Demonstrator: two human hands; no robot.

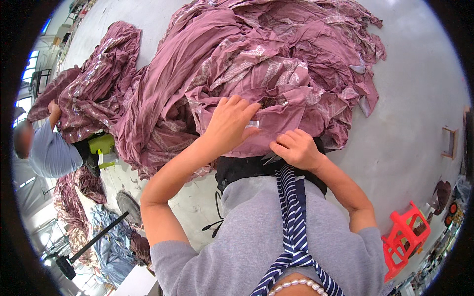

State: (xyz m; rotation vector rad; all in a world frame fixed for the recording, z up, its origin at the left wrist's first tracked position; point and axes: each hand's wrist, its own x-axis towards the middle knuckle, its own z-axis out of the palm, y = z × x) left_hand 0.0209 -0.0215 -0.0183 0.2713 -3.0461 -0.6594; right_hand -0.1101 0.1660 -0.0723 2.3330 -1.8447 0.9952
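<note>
A large heap of mauve cloth with pale lacy patterned bands lies in front of me, its near edge reaching my lap. My left hand rests on this cloth, thumb spread away from the fingers. Beside its thumb is a small white label, and by its fingertips a dark patch. At the cloth's near edge, my right hand is closed around small metal scissors. Their blades point left, over the black cloth on my lap; the handles are hidden in my fingers.
At the left, another person handles more mauve cloth near a yellow-green container. A round dark fan-like thing and a black pole stand lower left, by blue cloth. A red plastic stool is at right.
</note>
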